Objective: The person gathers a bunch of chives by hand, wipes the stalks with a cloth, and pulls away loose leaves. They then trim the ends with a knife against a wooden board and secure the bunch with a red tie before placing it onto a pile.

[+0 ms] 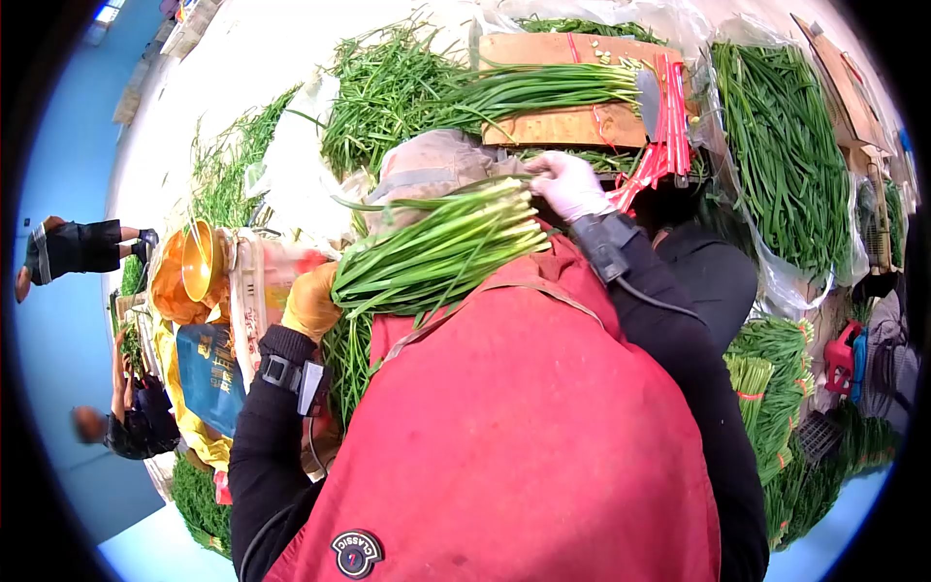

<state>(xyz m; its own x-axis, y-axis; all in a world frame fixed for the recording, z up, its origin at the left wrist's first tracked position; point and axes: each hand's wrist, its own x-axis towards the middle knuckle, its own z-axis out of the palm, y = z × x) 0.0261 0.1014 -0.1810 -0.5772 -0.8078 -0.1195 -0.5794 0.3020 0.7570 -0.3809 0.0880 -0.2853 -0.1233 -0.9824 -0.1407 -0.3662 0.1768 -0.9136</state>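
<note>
A thick bunch of garlic chives [441, 247] lies across my lap, over the red apron, with its pale stalk ends toward the right. My left hand [312, 303], in an orange glove, is closed around the leafy end of the bunch. My right hand [570, 184], in a whitish glove, is at the pale ends, with thumb and forefinger pinched together. A single chive stalk [485, 184] along the bunch's upper edge runs to those fingertips. Just beyond, more cut chives [553, 89] rest on a brown board [553, 126], beside a broad knife blade [649, 102] and red ties [671, 121].
Loose chives [383, 97] are heaped ahead to the left. A plastic-lined container of chives [781, 155] stands at the right, with tied bundles [766, 388] below it. At the left are an orange bowl [202, 262] and two other people [78, 247].
</note>
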